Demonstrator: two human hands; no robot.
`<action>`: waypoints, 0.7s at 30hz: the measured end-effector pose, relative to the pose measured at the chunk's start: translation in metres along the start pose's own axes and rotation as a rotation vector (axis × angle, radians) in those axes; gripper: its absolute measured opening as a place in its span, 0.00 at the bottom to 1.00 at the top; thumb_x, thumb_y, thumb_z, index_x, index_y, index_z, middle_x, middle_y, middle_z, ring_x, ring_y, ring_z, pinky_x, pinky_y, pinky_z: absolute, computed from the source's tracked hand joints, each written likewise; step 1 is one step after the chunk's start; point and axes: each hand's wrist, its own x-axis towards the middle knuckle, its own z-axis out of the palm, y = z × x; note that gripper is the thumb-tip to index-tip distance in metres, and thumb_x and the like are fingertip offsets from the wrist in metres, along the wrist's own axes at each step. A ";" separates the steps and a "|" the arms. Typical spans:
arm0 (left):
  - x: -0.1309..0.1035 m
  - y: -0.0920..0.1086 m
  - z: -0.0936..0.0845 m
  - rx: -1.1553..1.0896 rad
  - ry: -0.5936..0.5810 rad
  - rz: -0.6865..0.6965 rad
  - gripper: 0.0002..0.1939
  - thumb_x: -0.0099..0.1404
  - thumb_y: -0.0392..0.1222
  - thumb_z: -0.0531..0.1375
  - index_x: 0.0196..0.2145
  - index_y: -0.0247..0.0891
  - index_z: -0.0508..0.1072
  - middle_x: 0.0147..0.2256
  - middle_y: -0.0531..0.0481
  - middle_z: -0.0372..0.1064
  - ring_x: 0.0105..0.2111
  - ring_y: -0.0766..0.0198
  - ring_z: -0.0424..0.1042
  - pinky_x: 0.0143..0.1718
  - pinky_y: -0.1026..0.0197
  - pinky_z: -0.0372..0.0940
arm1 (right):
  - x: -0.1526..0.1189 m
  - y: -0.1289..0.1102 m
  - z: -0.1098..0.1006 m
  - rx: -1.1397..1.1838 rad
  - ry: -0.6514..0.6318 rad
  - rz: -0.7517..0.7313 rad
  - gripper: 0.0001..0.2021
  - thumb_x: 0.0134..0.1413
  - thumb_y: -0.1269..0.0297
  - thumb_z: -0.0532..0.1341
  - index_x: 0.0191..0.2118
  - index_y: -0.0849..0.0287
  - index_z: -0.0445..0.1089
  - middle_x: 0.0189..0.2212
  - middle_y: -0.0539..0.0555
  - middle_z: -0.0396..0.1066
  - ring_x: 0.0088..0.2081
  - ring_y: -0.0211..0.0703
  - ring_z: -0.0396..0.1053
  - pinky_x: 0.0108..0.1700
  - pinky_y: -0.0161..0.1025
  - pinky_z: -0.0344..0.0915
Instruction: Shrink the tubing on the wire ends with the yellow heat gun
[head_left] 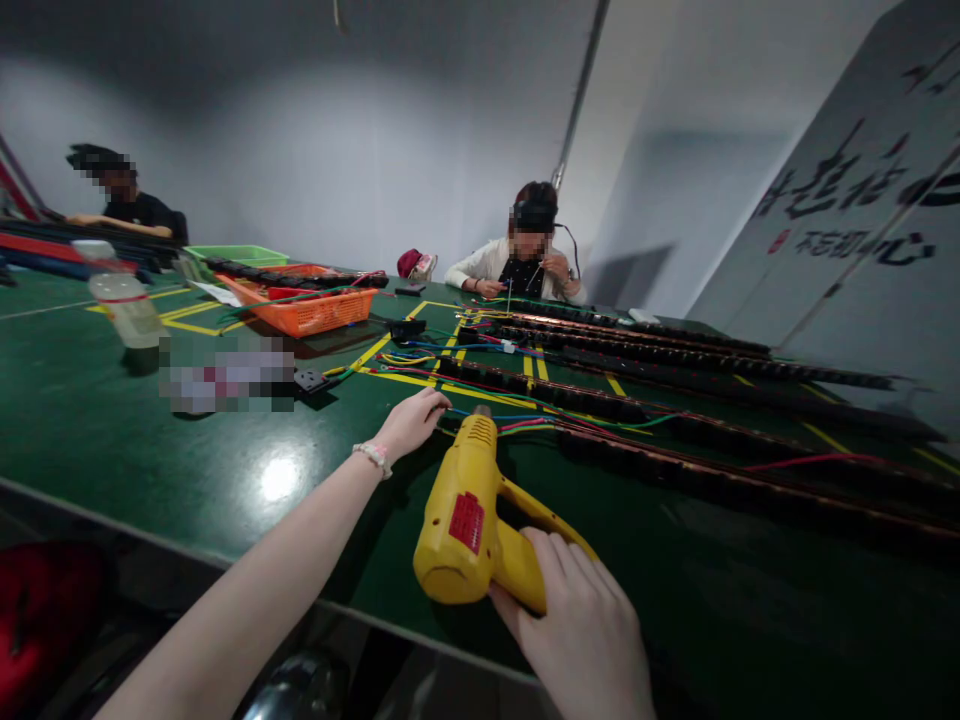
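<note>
My right hand [581,610] is wrapped round the handle of a yellow heat gun [457,520] with a red label on its side. The nozzle points away from me, toward the wires. Just left of the nozzle, my left hand [411,422] is closed, its fingertips pinching the ends of thin coloured wires [517,424]. These wires run right into a long black wrapped bundle with copper-coloured strips [675,465]. The heat gun covers part of the wires, and the exact ends in my left fingers are hard to see.
More long bundles [600,350] lie across the green table [315,520], which has yellow tape lines. An orange basket [322,312], a green basket [240,256], a bottle [124,305] and a black connector [315,380] stand left. One person [525,265] sits opposite, another [139,205] far left.
</note>
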 end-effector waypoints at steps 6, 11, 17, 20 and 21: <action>0.002 -0.005 0.000 0.016 -0.035 -0.030 0.14 0.67 0.39 0.47 0.42 0.40 0.71 0.41 0.49 0.68 0.40 0.62 0.69 0.41 0.62 0.62 | 0.012 -0.019 0.008 0.069 0.042 -0.031 0.17 0.53 0.50 0.59 0.42 0.59 0.65 0.32 0.53 0.71 0.34 0.46 0.67 0.38 0.42 0.57; 0.002 -0.007 -0.001 0.037 -0.053 -0.049 0.15 0.65 0.35 0.47 0.43 0.40 0.71 0.41 0.50 0.68 0.38 0.64 0.68 0.39 0.64 0.61 | 0.014 -0.020 0.010 0.087 0.077 -0.066 0.21 0.60 0.45 0.49 0.42 0.59 0.66 0.32 0.53 0.71 0.33 0.45 0.67 0.37 0.41 0.56; 0.001 -0.004 -0.002 0.029 -0.036 -0.048 0.14 0.66 0.36 0.47 0.42 0.39 0.72 0.41 0.49 0.69 0.39 0.62 0.69 0.39 0.63 0.61 | 0.012 -0.017 0.009 0.091 0.099 -0.069 0.26 0.60 0.41 0.44 0.43 0.58 0.66 0.31 0.52 0.71 0.32 0.43 0.67 0.37 0.41 0.56; 0.000 -0.003 -0.002 0.030 -0.019 -0.033 0.15 0.67 0.36 0.47 0.42 0.39 0.72 0.41 0.48 0.69 0.38 0.62 0.69 0.38 0.63 0.62 | 0.010 -0.013 0.008 0.113 0.070 -0.049 0.26 0.59 0.40 0.46 0.44 0.57 0.66 0.33 0.52 0.72 0.33 0.43 0.68 0.37 0.40 0.57; 0.000 -0.003 -0.002 0.030 -0.010 -0.027 0.14 0.67 0.37 0.47 0.42 0.40 0.72 0.41 0.48 0.69 0.38 0.62 0.69 0.39 0.62 0.62 | 0.010 -0.011 0.007 0.117 0.057 -0.045 0.25 0.59 0.40 0.47 0.44 0.57 0.66 0.34 0.51 0.72 0.34 0.43 0.69 0.37 0.40 0.57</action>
